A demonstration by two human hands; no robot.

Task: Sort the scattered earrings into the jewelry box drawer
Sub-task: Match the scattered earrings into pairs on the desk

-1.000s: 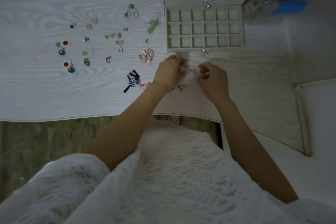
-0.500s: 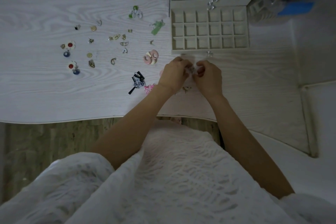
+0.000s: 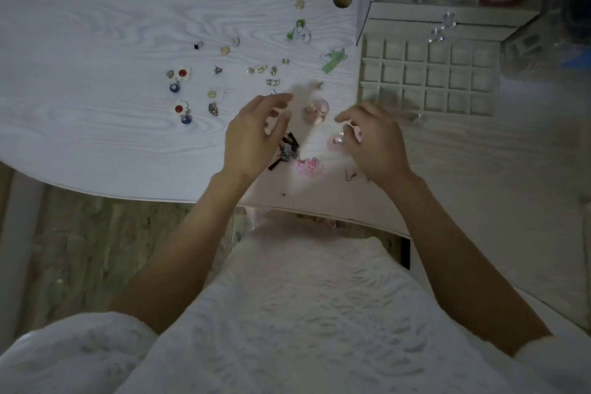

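White table; right hand perhaps pinches a blurred earring.

i can't make out whether my right hand pinches anything: its fingertips are smeared by motion, and my left hand blurs the same way at its fingertips. the left hand covers part of the black earring, and the pink earrings between my hands are too soft to read. the jewelry box is cut off by the top edge.
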